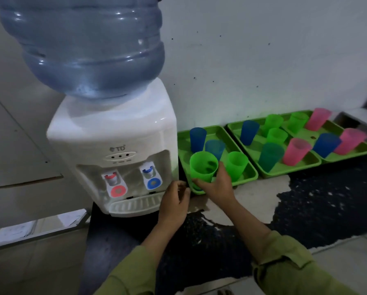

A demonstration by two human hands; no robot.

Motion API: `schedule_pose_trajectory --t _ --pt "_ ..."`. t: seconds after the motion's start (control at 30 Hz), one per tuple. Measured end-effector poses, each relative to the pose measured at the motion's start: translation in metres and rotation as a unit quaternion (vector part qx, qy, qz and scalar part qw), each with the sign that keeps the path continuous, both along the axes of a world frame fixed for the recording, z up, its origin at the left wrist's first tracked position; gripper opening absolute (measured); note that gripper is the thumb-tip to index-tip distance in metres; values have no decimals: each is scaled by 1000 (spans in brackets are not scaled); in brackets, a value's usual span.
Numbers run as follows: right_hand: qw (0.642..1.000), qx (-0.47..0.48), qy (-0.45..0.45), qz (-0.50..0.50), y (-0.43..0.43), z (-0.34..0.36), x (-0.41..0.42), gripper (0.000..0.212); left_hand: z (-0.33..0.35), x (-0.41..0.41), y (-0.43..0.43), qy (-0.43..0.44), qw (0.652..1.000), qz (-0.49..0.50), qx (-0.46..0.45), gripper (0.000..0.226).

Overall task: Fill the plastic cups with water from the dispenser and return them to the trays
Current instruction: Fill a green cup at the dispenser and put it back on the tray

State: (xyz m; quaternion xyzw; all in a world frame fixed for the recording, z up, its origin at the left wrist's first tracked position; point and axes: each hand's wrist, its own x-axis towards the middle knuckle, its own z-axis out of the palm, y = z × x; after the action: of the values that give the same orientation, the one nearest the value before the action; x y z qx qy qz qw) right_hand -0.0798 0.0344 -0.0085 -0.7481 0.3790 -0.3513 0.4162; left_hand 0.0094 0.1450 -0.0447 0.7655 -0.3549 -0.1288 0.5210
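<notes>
R hand [216, 182] grips a green cup [203, 166] low on its wall, just right of the dispenser [114, 150], over the closest tray [215, 134] at its near corner. Cup tilts toward the camera; base hidden. L hand [174, 199] sits between dispenser & that cup, by the drip grille [135, 204], fingers loosely curled, nothing in it. Further right of dispenser: middle tray [293, 168] & far tray [348, 155] w/ blue, green, pink cups.

"TD" logo on the white dispenser [114, 145]
</notes>
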Motion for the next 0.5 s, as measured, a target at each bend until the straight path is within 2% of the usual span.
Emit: schedule_pose_trajectory --t 0.23,0.5 --pt "999 -20 -27 -10 -107 44 7 66 40 1 -87 -47 998 6 -41 11" --pt "1000 -13 14 -4 -221 39 25 67 57 33 -181 -13 998 53 -19 18"
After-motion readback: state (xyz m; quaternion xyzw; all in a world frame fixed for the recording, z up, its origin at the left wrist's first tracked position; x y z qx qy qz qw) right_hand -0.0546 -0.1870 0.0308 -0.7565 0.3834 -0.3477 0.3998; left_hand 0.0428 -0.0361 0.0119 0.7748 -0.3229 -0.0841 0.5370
